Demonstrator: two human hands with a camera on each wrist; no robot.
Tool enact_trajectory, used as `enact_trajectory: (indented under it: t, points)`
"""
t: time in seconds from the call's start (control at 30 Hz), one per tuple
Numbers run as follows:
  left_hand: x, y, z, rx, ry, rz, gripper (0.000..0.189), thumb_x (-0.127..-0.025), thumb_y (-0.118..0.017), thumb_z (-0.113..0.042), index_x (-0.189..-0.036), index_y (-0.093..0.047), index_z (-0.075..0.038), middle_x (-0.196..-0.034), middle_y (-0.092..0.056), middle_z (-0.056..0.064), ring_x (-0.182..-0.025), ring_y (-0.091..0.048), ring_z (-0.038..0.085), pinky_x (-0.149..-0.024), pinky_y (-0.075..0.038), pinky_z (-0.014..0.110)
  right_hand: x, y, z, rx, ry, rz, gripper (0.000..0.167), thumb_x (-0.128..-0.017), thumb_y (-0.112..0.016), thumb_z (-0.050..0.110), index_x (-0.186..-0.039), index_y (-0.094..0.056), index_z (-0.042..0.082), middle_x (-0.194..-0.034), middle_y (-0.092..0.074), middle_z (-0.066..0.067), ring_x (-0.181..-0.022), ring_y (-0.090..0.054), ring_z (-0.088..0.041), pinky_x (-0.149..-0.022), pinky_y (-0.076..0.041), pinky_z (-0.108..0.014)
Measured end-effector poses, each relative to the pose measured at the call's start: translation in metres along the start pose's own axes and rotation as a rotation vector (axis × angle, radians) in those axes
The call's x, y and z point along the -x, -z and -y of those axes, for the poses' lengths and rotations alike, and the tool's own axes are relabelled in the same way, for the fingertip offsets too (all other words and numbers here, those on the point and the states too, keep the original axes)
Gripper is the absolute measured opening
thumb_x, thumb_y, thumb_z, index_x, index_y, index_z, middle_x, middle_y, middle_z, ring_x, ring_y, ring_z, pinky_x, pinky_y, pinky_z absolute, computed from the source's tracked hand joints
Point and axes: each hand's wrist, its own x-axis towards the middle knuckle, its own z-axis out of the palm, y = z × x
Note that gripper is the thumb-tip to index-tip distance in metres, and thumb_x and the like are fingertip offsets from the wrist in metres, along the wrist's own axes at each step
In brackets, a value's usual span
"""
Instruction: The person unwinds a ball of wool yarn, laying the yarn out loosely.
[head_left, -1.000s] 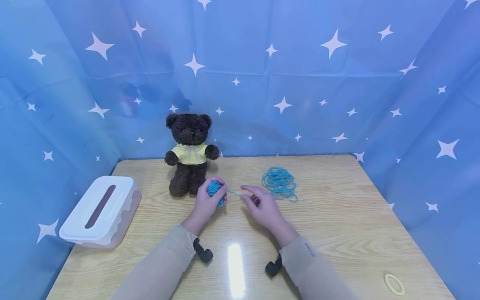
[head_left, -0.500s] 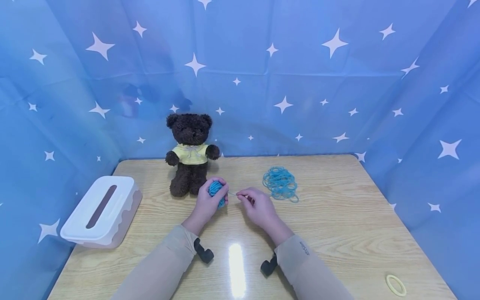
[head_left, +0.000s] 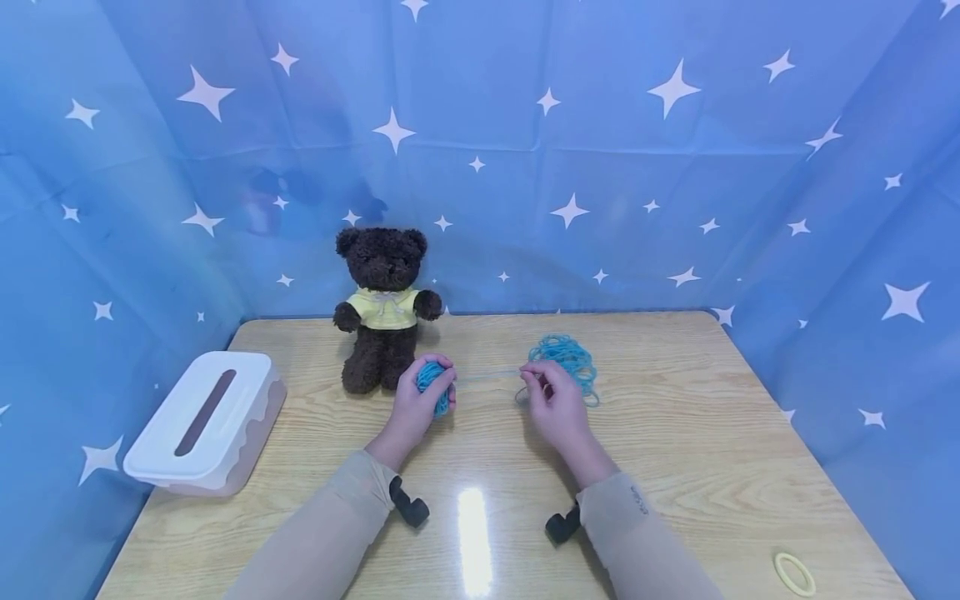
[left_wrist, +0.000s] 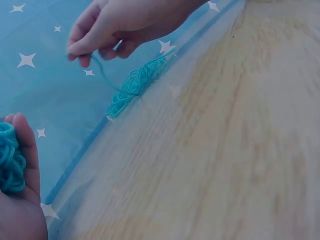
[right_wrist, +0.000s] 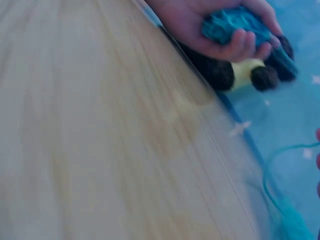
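Observation:
My left hand grips a blue wound bundle of yarn, its fingers curled around it; in the right wrist view the ball of yarn shows between thumb and fingers. My right hand pinches a strand of the same yarn between thumb and fingertips, and the strand runs straight across to the left hand. Behind the right hand lies a loose heap of blue yarn, partly covered by it. From the pinch a slack length of yarn hangs down to the heap in the left wrist view.
A dark brown teddy bear in a yellow top stands behind the left hand. At the left sits a lidded white box with a slot. A pale yellow ring lies at the front right of the wooden table.
The right hand first moved slightly left toward the left hand, then drew away to the right, lengthening the strand between them. The left hand stayed with its bundle.

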Motion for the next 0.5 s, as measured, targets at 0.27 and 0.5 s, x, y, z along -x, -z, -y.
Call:
enact_trajectory:
  t: [0.27,0.5]
  points:
    - [0.000,-0.001,-0.001,-0.027,-0.022,0.005,0.026,-0.109,-0.066,-0.010,-0.123,-0.058,0.010,-0.086,-0.066,0.007,-0.067,-0.066,0.012,-0.059,-0.062,0.025,0.003,0.037,-0.024,0.070,-0.090,-0.046,0.009,-0.103,-0.074,0.004,-0.110,-0.078,0.002,-0.095,-0.074,-0.010,-0.079,-0.058,-0.005,-0.066,-0.046,-0.010]
    - [0.000,0.001,0.000,-0.037,-0.041,-0.008,0.024,-0.110,-0.066,-0.012,-0.119,-0.057,0.009,-0.081,-0.066,0.002,-0.065,-0.065,0.011,-0.057,-0.061,0.025,0.005,0.065,-0.044,0.167,-0.163,-0.090,0.010,-0.105,-0.073,0.006,-0.112,-0.079,0.001,-0.103,-0.077,-0.014,-0.079,-0.056,-0.003,-0.067,-0.043,-0.004]
